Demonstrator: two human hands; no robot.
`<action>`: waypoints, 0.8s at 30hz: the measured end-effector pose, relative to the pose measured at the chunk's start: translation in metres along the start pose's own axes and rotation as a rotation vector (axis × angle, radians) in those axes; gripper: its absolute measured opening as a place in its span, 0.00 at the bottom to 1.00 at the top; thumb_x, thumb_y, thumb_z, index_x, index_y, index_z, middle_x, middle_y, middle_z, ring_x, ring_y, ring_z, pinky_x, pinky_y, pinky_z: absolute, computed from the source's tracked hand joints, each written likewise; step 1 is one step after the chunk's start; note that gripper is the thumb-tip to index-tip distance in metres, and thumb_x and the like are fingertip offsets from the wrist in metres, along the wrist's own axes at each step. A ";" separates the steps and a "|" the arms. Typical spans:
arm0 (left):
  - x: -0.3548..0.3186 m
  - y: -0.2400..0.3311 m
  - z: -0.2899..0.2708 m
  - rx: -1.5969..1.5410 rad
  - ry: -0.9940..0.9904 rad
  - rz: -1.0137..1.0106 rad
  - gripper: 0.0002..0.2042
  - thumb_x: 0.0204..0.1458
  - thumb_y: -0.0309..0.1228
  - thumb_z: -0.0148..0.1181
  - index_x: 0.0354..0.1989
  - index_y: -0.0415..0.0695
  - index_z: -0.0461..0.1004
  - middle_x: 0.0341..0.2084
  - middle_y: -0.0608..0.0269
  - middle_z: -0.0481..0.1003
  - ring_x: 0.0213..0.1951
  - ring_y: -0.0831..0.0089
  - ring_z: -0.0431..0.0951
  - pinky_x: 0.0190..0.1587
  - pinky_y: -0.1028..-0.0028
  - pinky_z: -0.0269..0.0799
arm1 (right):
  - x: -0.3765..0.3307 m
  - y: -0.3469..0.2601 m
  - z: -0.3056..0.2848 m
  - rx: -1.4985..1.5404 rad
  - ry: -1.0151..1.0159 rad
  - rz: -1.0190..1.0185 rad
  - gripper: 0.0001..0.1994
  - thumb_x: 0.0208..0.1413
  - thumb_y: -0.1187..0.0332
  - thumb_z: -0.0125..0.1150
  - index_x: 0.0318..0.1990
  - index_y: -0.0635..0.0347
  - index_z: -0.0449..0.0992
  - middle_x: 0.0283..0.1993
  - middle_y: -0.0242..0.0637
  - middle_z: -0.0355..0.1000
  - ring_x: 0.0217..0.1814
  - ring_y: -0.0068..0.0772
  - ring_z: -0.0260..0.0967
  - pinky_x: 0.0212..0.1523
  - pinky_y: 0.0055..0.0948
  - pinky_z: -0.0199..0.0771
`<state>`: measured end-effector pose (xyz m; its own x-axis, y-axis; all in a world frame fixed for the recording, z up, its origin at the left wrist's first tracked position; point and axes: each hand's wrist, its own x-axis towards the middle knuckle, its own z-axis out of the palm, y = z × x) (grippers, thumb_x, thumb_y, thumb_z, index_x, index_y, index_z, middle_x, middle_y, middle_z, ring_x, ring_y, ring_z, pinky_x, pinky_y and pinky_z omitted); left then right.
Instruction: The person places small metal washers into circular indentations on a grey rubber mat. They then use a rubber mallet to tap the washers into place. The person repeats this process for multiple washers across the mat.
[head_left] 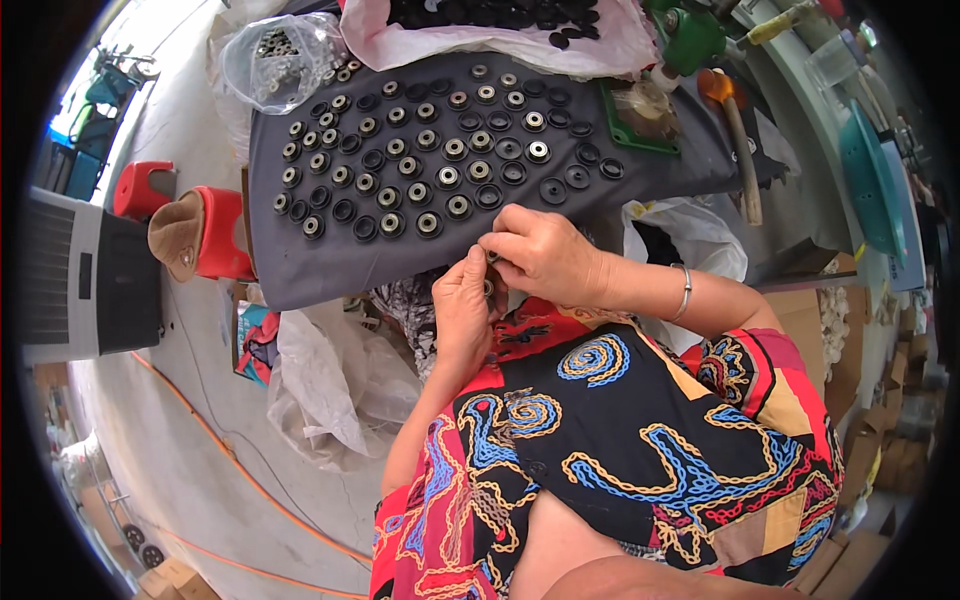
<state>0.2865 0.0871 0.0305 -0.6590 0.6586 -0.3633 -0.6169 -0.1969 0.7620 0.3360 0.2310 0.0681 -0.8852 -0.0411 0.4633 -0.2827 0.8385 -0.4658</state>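
My left hand [462, 308] and my right hand [543, 250] meet just off the front edge of a grey cloth-covered table [300, 272]. Both are closed, with fingertips together around small metal ring bearings [488, 287]. One bearing shows against the left fingers and another glints under the right fingertips; the fingers hide much of them. Beyond my hands, many round black caps [552, 191] lie in loose rows on the cloth. Several of them carry a silver bearing [429, 223] in the middle, while others are bare.
At the back are a clear bag of bearings [265, 75] and a pink-white sack [480, 42] of black caps. A green tray [640, 118], a wooden-handled hammer [738, 140] and a plastic bag [690, 235] sit to the right. Red stools [222, 235] stand left; an orange cable [225, 447] crosses the floor.
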 end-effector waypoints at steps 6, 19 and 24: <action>-0.001 0.012 0.000 -0.141 -0.056 -0.080 0.17 0.64 0.40 0.44 0.43 0.36 0.71 0.21 0.65 0.69 0.17 0.79 0.67 0.15 0.83 0.53 | 0.045 0.063 -0.044 -0.130 0.037 0.112 0.08 0.41 0.72 0.61 0.32 0.62 0.75 0.30 0.43 0.71 0.32 0.46 0.72 0.34 0.37 0.74; -0.002 0.017 -0.009 -0.245 -0.029 -0.069 0.15 0.64 0.37 0.44 0.42 0.37 0.71 0.21 0.64 0.69 0.18 0.77 0.67 0.16 0.82 0.52 | 0.065 0.114 -0.027 -0.351 -0.321 0.235 0.11 0.42 0.71 0.60 0.36 0.63 0.77 0.34 0.44 0.72 0.38 0.46 0.72 0.41 0.39 0.72; 0.002 0.016 -0.011 -0.335 -0.109 -0.086 0.18 0.65 0.39 0.40 0.44 0.35 0.70 0.25 0.61 0.70 0.22 0.74 0.70 0.19 0.79 0.57 | 0.076 0.113 -0.027 -0.409 -0.445 0.226 0.11 0.42 0.71 0.60 0.35 0.63 0.77 0.34 0.44 0.71 0.41 0.48 0.71 0.42 0.41 0.71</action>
<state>0.2707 0.0772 0.0358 -0.5601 0.7531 -0.3452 -0.7865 -0.3527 0.5069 0.2463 0.3368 0.0710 -0.9999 0.0133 -0.0101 0.0147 0.9886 -0.1497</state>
